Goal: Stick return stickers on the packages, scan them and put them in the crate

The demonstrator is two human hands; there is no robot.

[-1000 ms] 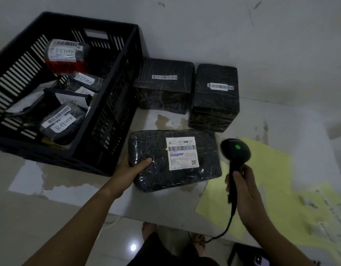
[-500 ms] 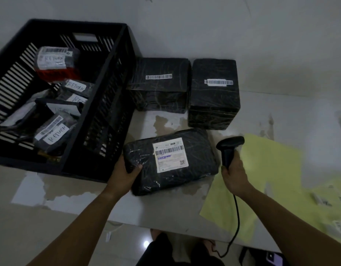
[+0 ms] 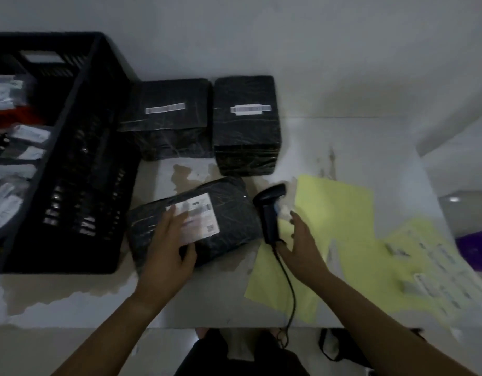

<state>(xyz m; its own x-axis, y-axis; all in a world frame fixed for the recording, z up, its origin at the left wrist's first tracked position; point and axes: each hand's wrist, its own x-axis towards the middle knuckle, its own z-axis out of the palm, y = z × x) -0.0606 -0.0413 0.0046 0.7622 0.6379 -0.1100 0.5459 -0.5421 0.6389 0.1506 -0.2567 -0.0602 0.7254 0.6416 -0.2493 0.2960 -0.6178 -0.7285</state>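
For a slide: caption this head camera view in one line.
Left hand flat on a black film-wrapped package beside a black slatted plastic crate; right hand open by a black handheld barcode scanner.

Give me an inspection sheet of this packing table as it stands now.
Surface: white table, coating peeled in patches.
Job's things: labelled package near the front; black box and second black box behind it; black crate at left holding labelled parcels; scanner lying beside the package; yellow sheets at right.
Clutter: purple object at the right edge.
Hands: left hand flat on the package label; right hand open beside the scanner handle.
Cables: scanner cable runs off the front edge.
Surroundings: pale wall behind; floor below.
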